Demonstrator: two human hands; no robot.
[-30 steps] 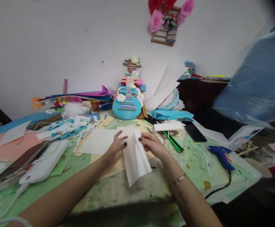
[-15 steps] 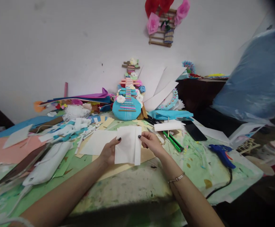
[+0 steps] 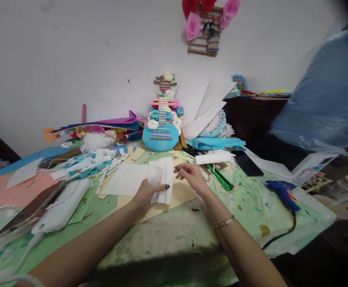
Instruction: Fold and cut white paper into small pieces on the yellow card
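My left hand [image 3: 145, 193] grips a thin white sheet of folded paper [image 3: 158, 171], its dark-nailed thumb pressed over the pleats near the right edge. Just right of that edge hovers my right hand [image 3: 192, 178], fingers loosely bent and a little apart, with nothing visible in them. Under and left of the folded piece lies a larger white sheet [image 3: 124, 180], which rests on tan paper [image 3: 182, 192]. Near my right fingers are gold scissor handles [image 3: 204, 174] and a green utility knife [image 3: 220, 177].
A blue paper lute decorated with flowers [image 3: 161, 137] stands against the wall. A white roll on a stick [image 3: 212, 158], a black phone [image 3: 248, 163] and a blue glue gun [image 3: 282, 194] lie to the right. On the left are a white power strip [image 3: 62, 205] and paper scraps [image 3: 93, 161].
My left thumb has moved right, across the paper onto its folded strip. The right hand has come off the paper's right edge, and the sheet now looks narrower and more bunched.
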